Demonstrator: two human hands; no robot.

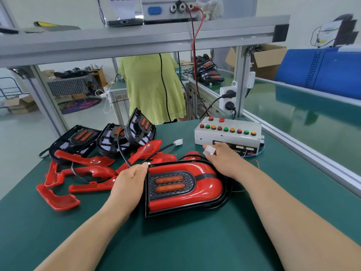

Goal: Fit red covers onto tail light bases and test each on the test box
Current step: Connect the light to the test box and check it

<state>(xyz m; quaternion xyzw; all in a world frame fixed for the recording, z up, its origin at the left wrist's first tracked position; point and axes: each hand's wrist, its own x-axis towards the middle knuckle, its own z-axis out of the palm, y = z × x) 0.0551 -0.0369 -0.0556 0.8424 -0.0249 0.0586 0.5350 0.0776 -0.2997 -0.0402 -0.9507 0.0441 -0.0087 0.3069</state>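
The assembled tail light (203,189) lies flat in the middle of the green table (175,243), its glossy red cover (175,204) seated in the black base, with two orange strips showing in the dark centre panel. The left hand (128,182) grips the light's left edge with curled fingers, and a black cable (125,155) runs past the knuckles. The right hand (222,161) reaches over the light's far right end and pinches a small white plug (209,150) between thumb and fingers, just in front of the test box (242,123). That box is a pale metal case with a row of red, green and yellow buttons along its top. To the left lies a loose pile of spare red covers (86,160), and behind them bare black bases (115,137) lean against one another. Another white plug (177,142) rests on the table between the pile and the box. Beyond the table stands a person in a green shirt (152,85).
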